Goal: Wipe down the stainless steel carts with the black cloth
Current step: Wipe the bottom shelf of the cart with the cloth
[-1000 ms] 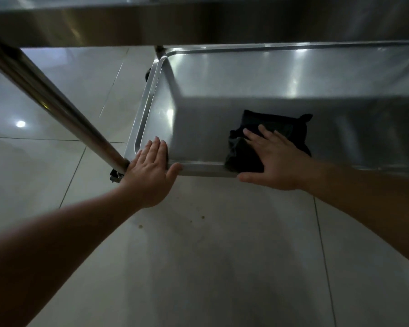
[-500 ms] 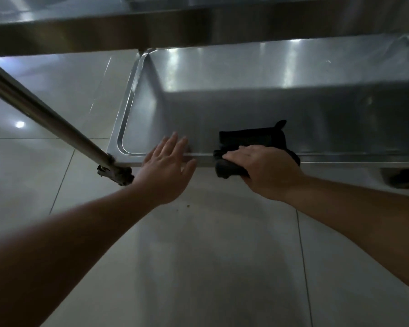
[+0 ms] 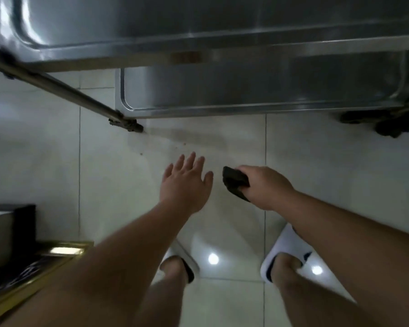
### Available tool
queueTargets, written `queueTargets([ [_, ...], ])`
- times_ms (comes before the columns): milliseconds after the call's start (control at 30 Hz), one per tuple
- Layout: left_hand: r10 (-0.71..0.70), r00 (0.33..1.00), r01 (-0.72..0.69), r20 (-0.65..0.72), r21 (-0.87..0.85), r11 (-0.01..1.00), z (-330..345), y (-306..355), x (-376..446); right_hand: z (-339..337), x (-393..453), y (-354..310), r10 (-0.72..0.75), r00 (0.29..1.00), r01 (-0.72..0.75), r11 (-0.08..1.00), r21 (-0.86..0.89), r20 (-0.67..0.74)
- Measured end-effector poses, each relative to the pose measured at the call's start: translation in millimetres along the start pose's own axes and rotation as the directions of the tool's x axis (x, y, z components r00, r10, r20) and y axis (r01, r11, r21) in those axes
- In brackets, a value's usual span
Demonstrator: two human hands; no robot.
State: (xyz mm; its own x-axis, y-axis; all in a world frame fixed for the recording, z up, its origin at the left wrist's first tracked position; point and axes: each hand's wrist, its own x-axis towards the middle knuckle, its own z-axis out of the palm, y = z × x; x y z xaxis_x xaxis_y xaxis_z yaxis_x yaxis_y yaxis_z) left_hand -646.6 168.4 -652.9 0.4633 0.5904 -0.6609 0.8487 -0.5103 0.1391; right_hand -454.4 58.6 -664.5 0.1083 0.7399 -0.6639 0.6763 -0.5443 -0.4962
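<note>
The stainless steel cart [image 3: 222,112] fills the top of the view, its upper shelf above and its lower shelf beneath, both seen from above. My right hand [image 3: 265,187] grips the bunched black cloth [image 3: 235,181] in the air over the floor, apart from the cart. My left hand [image 3: 185,182] hovers beside it with fingers spread and holds nothing. Both hands are well in front of the lower shelf's front rim.
A slanted steel cart leg [image 3: 64,90] runs from upper left down to a bracket. A black caster [image 3: 385,123] sits at the right. White tiled floor lies below, with my feet in white slippers [image 3: 283,253]. A dark box with a gold edge [image 3: 21,263] is at lower left.
Both hands have pulled back off the lower shelf toward me. The right hand took the cloth off the shelf's rim and now holds it bunched. The view has risen and tilted down.
</note>
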Motion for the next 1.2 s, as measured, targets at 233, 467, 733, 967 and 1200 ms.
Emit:
queueTargets([
  [233,-0.037,0.989,0.044,0.144,-0.042,0.998,-106.3,76.7,-135.9,-73.2,-166.8,-40.7,0.062,0.989,-0.042,0.989,-0.142,0.135],
  [467,-0.051,0.998,0.049,-0.022,-0.097,0.994,-221.8,151.2,-251.8,-194.9,-287.5,-104.9,0.088,0.972,-0.026,0.963,-0.27,0.22],
  [733,-0.054,0.989,0.031,-0.135,-0.166,0.986,-316.6,200.6,-362.6,-289.5,-427.4,-155.4,0.13,0.991,-0.132,0.961,-0.242,-0.026],
  [967,0.033,0.961,-0.092,-0.276,-0.203,0.975,-382.8,225.1,-426.4,-341.6,-527.1,-178.2,0.165,0.946,-0.201,0.974,-0.103,-0.28],
  [1200,0.162,0.907,-0.232,-0.388,-0.141,0.962,-448.5,272.3,-470.6,-392.4,-604.0,-186.3,0.213,0.845,-0.258,0.966,-0.025,-0.491],
])
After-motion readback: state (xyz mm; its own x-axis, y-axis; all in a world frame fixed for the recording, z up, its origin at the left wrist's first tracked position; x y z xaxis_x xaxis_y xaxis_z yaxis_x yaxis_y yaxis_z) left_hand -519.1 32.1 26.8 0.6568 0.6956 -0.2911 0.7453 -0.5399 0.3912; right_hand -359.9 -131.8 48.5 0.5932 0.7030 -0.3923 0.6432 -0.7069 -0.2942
